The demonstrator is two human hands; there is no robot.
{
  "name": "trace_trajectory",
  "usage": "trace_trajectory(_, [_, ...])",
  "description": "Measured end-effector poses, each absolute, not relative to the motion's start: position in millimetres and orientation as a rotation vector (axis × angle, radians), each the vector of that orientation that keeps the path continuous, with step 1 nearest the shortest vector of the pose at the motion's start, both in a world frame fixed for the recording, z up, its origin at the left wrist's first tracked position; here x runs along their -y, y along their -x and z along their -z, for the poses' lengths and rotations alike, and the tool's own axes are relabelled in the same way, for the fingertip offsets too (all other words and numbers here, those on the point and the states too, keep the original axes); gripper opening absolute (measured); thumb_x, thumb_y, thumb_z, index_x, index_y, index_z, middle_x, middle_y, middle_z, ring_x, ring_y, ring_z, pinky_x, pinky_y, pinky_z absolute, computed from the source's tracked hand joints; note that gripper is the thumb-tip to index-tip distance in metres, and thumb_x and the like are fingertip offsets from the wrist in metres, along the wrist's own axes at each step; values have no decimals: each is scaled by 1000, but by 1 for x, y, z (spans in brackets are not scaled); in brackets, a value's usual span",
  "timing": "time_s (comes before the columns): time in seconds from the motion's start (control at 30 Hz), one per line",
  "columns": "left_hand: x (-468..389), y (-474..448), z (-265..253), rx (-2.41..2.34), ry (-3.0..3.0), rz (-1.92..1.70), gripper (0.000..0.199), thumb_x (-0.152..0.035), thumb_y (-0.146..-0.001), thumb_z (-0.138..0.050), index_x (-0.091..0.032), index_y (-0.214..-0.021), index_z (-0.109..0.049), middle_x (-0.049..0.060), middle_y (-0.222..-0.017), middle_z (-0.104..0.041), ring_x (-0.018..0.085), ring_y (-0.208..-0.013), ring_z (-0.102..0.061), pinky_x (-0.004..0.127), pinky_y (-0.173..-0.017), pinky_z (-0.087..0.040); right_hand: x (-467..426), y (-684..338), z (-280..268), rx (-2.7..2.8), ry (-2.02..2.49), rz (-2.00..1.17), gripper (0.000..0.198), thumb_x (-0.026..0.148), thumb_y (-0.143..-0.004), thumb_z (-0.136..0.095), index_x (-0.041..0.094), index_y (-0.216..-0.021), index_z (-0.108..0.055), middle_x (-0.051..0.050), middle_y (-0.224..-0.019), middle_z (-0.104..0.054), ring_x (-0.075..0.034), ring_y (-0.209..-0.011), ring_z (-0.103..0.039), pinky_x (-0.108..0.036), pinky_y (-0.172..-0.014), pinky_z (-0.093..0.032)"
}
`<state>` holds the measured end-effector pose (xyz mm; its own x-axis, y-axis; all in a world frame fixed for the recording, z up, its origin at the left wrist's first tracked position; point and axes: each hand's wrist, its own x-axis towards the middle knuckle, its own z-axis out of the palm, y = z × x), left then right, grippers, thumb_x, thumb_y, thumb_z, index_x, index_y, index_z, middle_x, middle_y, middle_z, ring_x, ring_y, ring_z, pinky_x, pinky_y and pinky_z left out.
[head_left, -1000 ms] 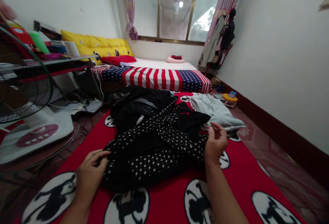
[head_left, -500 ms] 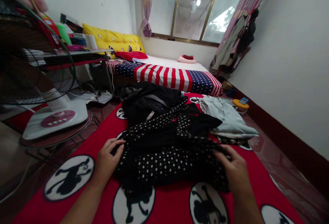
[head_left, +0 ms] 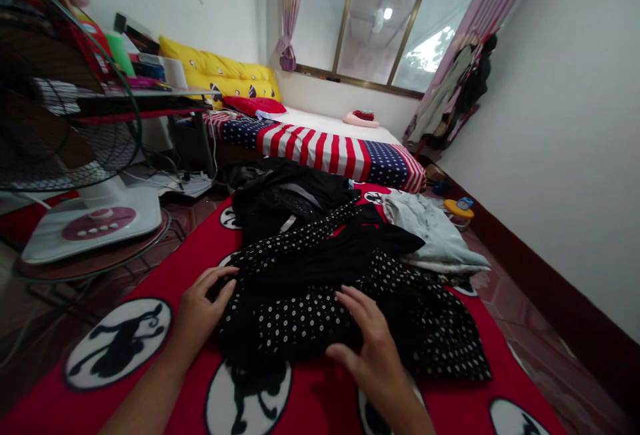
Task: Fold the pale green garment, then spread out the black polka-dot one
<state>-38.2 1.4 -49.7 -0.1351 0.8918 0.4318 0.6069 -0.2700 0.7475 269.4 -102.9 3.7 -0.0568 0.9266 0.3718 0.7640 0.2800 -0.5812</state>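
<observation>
- Head view: a dotted garment (head_left: 320, 308) lies crumpled on the red mat (head_left: 310, 402), near centre, its long axis running left to right.
- Left hand (head_left: 200, 312) lies flat and open on its left edge, gripping nothing.
- Right hand (head_left: 373, 352) presses spread fingers on the near middle.
- Smoothing would go best with the left edge pinned and flat strokes rightward.
- Other black clothes (head_left: 285, 198) lie beyond, a fan (head_left: 65, 148) far left.

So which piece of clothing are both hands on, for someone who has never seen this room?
Start at the red floor mat with black monkey circles in front of the striped bed. Both hands rest on the black white-dotted fabric garment at its near end. The plain black clothes heap and pale grey garment behind carry no dots.
</observation>
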Motion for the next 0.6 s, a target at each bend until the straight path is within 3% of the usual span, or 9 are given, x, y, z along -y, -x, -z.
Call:
trace_trajectory(0.07, [1,38,51,-1627,-1720,-1361,40,-47,-83,-53,-22,-111,-64,5,-102,-72,22,-98,-67,32,-87,-53,95,-247,5,2011,1549,-307,75,25,-64,-78,32,-134,-53,-7,-145,-48,-34,-133,-42,-52,-107,-35])
trace_trajectory(0.17, [-2,42,55,-1573,-1683,-1297,45,-47,-88,-46,-20,-121,-60,5,-95,-74,22,-90,-70,31,-76,-57,83,-235,14,2056,1598,-347,45,17,-69,-70,29,-112,-66,-6,-130,-61,-32,-119,-54,-47,-96,-43])
trace_trajectory(0.23, [-9,48,56,-1556,-1823,-1305,38,-44,-89,-46,-21,-113,-65,6,-99,-73,22,-94,-69,34,-84,-55,78,-248,17,1901,1610,-412,28,16,-75,-60,26,-100,-68,-5,-111,-70,-27,-103,-62,-38,-88,-47])
trace_trajectory(0.33, [-27,57,54,-1536,-2131,-1380,29,-36,-90,-47,-23,-102,-70,8,-114,-68,23,-107,-64,40,-98,-49,78,-294,17,1413,1653,-365,29,33,-81,-53,21,-105,-64,-6,-97,-72,-24,-90,-66,-33,-79,-49])
trace_trajectory(0.43, [-45,54,43,-1538,-2492,-1253,36,-34,-89,-54,-27,-123,-62,11,-140,-51,29,-128,-48,50,-106,-40,85,-351,15,903,1826,-120,48,52,-74,-56,18,-107,-63,-10,-96,-70,-30,-88,-64,-38,-77,-49])
trace_trajectory(0.53, [-64,29,31,-1446,-2808,-968,65,-40,-81,-66,-34,-142,-43,11,-159,-22,37,-144,-20,61,-110,-27,91,-391,17,614,1909,-53,51,53,-69,-57,18,-105,-62,-14,-101,-68,-35,-94,-60,-46,-81,-46])
trace_trajectory(0.6, [-80,6,26,-1373,-2906,-813,75,-46,-78,-70,-39,-145,-36,10,-161,-11,40,-146,-9,68,-109,-20,91,-402,23,554,1934,-82,50,53,-68,-54,18,-102,-61,-16,-102,-66,-38,-96,-59,-51,-84,-45])
